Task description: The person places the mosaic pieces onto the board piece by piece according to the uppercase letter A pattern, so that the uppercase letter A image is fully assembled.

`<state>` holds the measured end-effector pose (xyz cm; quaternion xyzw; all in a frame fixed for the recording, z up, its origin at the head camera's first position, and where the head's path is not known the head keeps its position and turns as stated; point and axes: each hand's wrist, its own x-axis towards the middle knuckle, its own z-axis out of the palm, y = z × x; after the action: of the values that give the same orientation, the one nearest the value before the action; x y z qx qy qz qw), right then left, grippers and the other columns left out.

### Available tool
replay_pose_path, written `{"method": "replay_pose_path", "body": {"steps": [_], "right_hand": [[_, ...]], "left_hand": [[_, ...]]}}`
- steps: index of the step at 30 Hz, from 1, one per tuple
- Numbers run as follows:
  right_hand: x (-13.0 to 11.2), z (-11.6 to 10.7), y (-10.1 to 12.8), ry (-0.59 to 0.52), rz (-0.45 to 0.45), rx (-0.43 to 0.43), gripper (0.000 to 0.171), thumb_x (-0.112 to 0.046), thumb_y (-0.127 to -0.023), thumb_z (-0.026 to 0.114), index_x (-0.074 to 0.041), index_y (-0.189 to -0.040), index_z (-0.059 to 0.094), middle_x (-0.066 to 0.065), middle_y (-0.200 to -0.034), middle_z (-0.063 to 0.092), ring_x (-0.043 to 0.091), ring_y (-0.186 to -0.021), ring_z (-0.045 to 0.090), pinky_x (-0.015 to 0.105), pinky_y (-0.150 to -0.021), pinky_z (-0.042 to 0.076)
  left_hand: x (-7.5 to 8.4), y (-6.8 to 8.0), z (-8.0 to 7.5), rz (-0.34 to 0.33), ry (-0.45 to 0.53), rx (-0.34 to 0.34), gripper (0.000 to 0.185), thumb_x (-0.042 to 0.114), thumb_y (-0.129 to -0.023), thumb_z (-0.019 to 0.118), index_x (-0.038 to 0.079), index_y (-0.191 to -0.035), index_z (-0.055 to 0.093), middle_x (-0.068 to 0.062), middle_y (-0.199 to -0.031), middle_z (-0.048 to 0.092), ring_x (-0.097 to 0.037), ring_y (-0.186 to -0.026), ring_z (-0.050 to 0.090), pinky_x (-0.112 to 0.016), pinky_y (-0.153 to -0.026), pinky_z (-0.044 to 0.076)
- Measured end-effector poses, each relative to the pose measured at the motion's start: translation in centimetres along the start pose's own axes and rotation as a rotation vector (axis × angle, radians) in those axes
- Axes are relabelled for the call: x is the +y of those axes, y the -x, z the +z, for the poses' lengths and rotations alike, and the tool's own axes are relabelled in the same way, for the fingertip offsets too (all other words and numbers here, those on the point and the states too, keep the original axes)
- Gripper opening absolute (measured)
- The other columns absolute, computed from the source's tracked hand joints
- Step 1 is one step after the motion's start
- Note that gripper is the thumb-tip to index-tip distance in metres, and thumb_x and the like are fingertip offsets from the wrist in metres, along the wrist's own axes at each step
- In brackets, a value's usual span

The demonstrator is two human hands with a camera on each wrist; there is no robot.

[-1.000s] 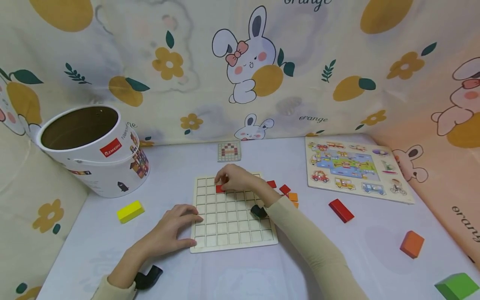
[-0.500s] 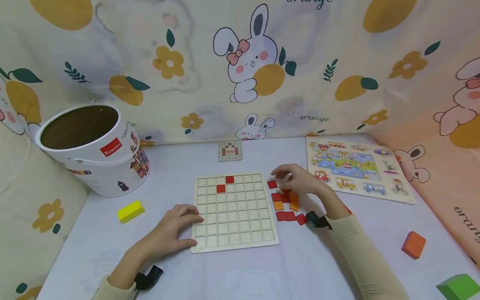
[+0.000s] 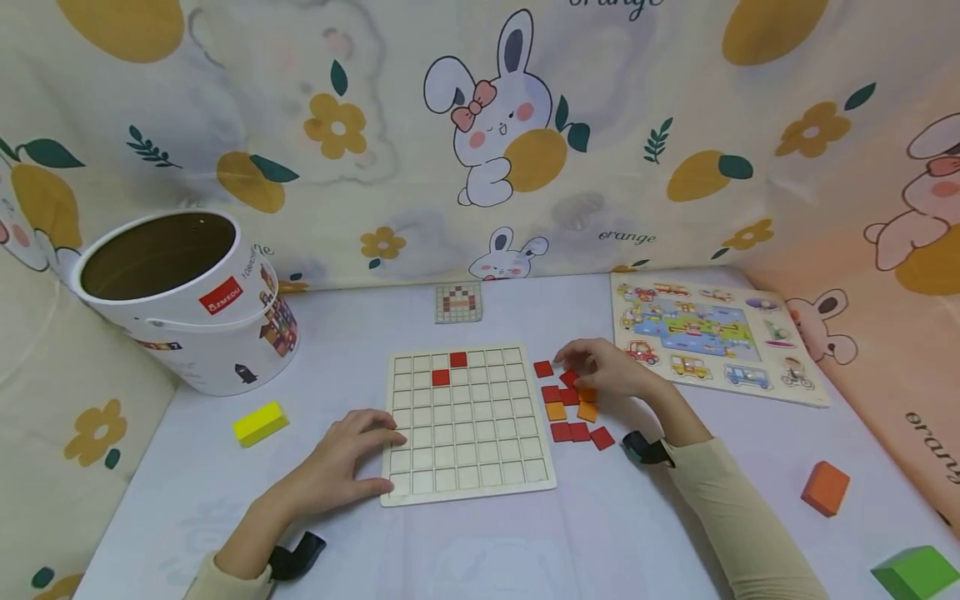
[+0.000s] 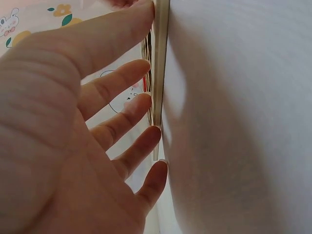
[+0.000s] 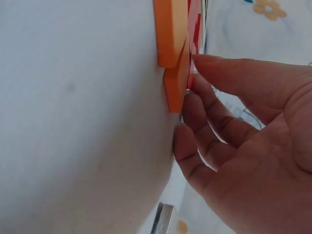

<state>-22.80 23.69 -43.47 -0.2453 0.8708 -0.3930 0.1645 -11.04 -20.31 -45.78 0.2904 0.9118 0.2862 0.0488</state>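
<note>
My left hand (image 3: pixel 347 457) lies flat on the worktop (image 3: pixel 525 542) with its fingers spread and straight, the fingertips (image 4: pixel 146 100) pressing against the left edge of the wooden grid board (image 3: pixel 468 421); it grips nothing. Two red tiles (image 3: pixel 448 368) sit in the board's upper rows, one in the top row and one a row lower, just to its left, touching at their corners.

My right hand (image 3: pixel 609 370) rests over the loose pile of red and orange tiles (image 3: pixel 572 407) just right of the board. Its fingers are bent down onto the tiles at the far side of the pile; in the right wrist view the fingertips (image 5: pixel 202 61) touch the edge of an orange tile (image 5: pixel 176 87) and a red one behind it, but I cannot tell whether any tile is truly pinched.

Beyond the board lies a small pattern card (image 3: pixel 459 302). A white bucket (image 3: pixel 187 300) stands at the far left, with a yellow block (image 3: pixel 260 422) near it. To the right lie a vehicle puzzle (image 3: pixel 708 337), an orange block (image 3: pixel 825 487) and a green block (image 3: pixel 915 573) at the near corner.
</note>
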Motion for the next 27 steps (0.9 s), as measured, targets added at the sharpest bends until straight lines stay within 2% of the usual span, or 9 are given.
{"method": "replay_pose_path", "body": {"steps": [10,20,27], "right_hand": [[-0.1,0.3,0.2,0.039,0.028,0.032,0.029,0.010,-0.085,0.067,0.001,-0.113,0.065,0.011,-0.103,0.060,0.028,-0.092,0.052,0.036,-0.081,0.049],[-0.6,0.5,-0.1,0.078,0.077,0.044,0.025,0.010,-0.085,0.066,0.000,-0.108,0.067,0.010,-0.100,0.063,0.028,-0.094,0.053,0.040,-0.086,0.051],[-2.0,0.5,-1.8,0.077,0.005,0.045,0.015,0.005,-0.085,0.071,-0.002,-0.098,0.068,0.006,-0.088,0.062,0.023,-0.082,0.054,0.033,-0.073,0.049]], "left_hand": [[0.0,0.0,0.0,0.003,0.010,0.004,0.052,0.031,-0.077,0.086,0.021,-0.124,0.068,-0.002,-0.134,0.054,-0.027,-0.129,0.043,-0.056,-0.105,0.035],[0.0,0.1,-0.1,-0.007,0.009,-0.003,0.053,0.033,-0.077,0.086,0.021,-0.125,0.068,0.000,-0.135,0.053,-0.025,-0.130,0.042,-0.055,-0.106,0.034],[0.0,0.1,-0.1,-0.005,0.014,-0.005,0.052,0.034,-0.077,0.085,0.021,-0.124,0.068,0.000,-0.135,0.053,-0.024,-0.131,0.042,-0.055,-0.106,0.034]]}}
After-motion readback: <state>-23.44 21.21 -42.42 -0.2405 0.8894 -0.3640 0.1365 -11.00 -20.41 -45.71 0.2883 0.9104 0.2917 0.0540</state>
